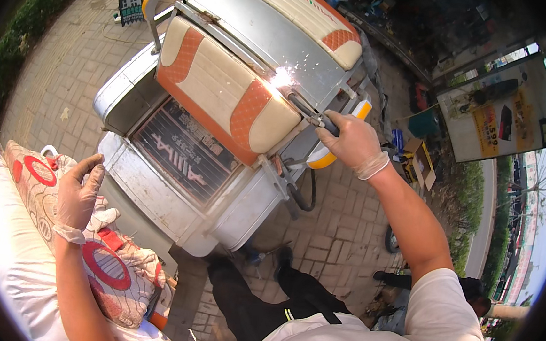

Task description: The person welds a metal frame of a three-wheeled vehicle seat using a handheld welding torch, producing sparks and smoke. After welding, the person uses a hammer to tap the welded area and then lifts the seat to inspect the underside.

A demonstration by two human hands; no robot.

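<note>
My right hand point(346, 138), in a thin glove, grips a welding holder point(318, 121) whose tip reaches a bright spark point(281, 78) on a silver metal frame behind a cream and orange padded seat point(204, 85). My gloved left hand point(81, 190) is raised at the silver body's left corner, fingers loosely bent and apart, with nothing visible in them. Beside it lie a patterned cushion point(117, 274) and white bedding point(5, 226). The seat belongs to a silver vehicle point(244, 207) with a second padded backrest point(342, 44) and yellow-tipped armrests.
Brick paving point(62, 77) surrounds the vehicle, with a hedge point(6, 60) at far left. At right stand an open box point(419, 166), a leaning sign board point(496, 105) and assorted clutter. Another person point(468, 295) is low behind my right arm. A black cable point(309, 199) hangs under the armrest.
</note>
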